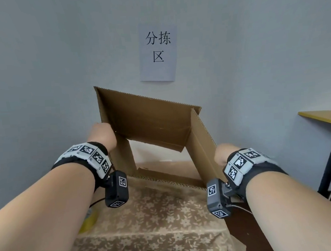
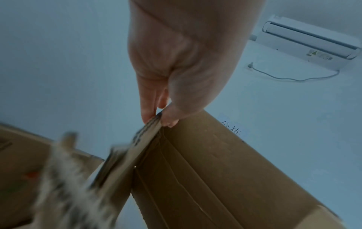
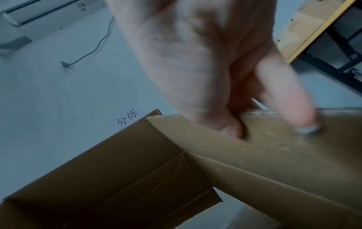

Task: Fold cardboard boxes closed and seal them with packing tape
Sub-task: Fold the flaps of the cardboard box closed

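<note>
A brown cardboard box (image 1: 150, 118) is held up over the table, skewed into a parallelogram with both ends open, so the wall shows through it. My left hand (image 1: 101, 135) pinches the box's left wall edge between thumb and fingers (image 2: 147, 114). My right hand (image 1: 223, 154) grips the right wall's edge, thumb (image 3: 231, 128) on the inner face of the cardboard (image 3: 254, 155). A yellowish tape roll (image 1: 89, 219) peeks out under my left forearm on the table.
A floral tablecloth (image 1: 157, 223) covers the table below the box. A paper sign (image 1: 157, 52) hangs on the wall behind. A yellow-topped desk (image 1: 323, 117) with black legs stands at the right. More cardboard (image 2: 19, 155) lies at the left.
</note>
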